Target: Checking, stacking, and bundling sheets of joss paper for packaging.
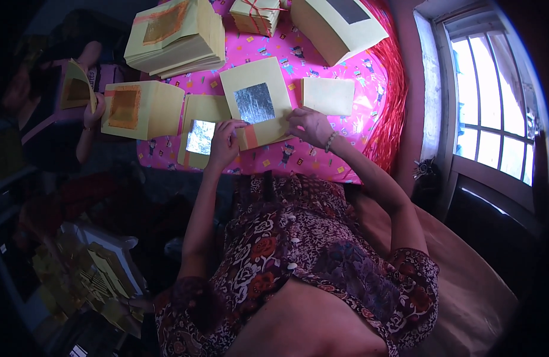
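A stack of cream joss paper (283,83) with a silver foil square lies in front of me, slightly turned, an orange band near its lower edge. My left hand (226,143) is closed at its lower left corner, fingers bent against the paper. At the lower right edge, my right hand (312,127), with a beaded bracelet on the wrist, pinches the paper between thumb and fingers. Another sheet with a bright silver square (200,135) lies under and beside my left hand. How many sheets my fingers hold is hidden.
The table has a pink patterned cover (286,156). A thick stack with orange foil (174,47), a smaller orange-foil stack (161,110), a tied bundle (255,16), a silver-foil stack (337,30) and a plain cream pile (328,96) stand around. Red strands (396,77) hang right. Another person (60,113) handles paper at left.
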`<state>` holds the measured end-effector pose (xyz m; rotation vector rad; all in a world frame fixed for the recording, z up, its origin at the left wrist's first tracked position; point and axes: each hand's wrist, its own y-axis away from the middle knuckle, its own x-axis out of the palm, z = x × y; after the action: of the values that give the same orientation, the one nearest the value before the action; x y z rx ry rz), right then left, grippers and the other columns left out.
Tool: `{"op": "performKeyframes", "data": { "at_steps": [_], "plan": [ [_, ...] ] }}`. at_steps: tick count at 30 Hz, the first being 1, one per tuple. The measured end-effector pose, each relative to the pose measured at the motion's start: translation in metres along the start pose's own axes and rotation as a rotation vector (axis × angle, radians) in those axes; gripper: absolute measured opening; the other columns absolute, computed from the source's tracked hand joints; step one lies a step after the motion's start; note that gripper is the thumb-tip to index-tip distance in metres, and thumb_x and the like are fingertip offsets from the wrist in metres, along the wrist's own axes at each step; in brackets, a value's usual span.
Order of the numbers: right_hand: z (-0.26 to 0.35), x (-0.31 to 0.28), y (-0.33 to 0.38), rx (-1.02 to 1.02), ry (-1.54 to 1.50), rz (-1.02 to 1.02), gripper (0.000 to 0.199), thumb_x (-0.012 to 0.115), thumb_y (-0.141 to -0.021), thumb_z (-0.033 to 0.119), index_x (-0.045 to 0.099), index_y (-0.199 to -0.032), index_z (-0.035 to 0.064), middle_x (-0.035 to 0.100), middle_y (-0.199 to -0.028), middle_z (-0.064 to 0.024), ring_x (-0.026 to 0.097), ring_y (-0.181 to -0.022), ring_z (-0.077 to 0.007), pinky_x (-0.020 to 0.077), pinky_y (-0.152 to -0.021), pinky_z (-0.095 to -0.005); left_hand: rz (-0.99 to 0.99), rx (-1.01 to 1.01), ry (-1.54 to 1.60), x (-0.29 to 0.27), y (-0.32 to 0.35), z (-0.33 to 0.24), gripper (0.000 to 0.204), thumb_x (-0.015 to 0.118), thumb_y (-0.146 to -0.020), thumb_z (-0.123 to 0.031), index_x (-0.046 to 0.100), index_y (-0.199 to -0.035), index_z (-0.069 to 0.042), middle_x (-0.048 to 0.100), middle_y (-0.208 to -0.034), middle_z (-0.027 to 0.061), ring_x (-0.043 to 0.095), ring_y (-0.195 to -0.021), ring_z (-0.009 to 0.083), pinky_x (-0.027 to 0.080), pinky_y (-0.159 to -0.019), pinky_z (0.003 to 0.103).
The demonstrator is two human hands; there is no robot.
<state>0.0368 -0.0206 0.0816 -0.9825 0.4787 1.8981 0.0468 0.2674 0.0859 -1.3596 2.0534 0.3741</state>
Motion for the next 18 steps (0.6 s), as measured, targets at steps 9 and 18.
{"op": "performKeyframes", "data": {
  "at_steps": [9, 18],
  "plan": [
    [0.001, -0.005, -0.004, 0.082, -0.138, -0.036, 0.02, 0.068, -0.081, 0.026, 0.065, -0.077, 0.0064, 0.063, -0.079, -0.0069, 0.063, -0.076, -0.0256, 0.0498, -0.069, -0.0382, 0.111, 0.043, 0.09, -0.011, 0.005, 0.008, 0.041, 0.053, -0.066, 0.004, 0.062, -0.105, -0.007, 0.06, -0.114, 0.0096, 0.052, -0.112, 0.028, 0.04, -0.099, 0.037],
    [-0.004, -0.006, -0.009, 0.129, -0.179, 0.013, 0.023, 0.067, -0.082, 0.031, 0.066, -0.076, 0.0089, 0.064, -0.079, -0.0056, 0.063, -0.074, -0.025, 0.0491, -0.067, -0.0375, 0.172, -0.01, 0.205, -0.015, 0.002, 0.01, 0.048, 0.057, -0.063, 0.001, 0.06, -0.11, -0.007, 0.057, -0.12, 0.011, 0.047, -0.12, 0.0298, 0.037, -0.103, 0.039]
  ]
}}
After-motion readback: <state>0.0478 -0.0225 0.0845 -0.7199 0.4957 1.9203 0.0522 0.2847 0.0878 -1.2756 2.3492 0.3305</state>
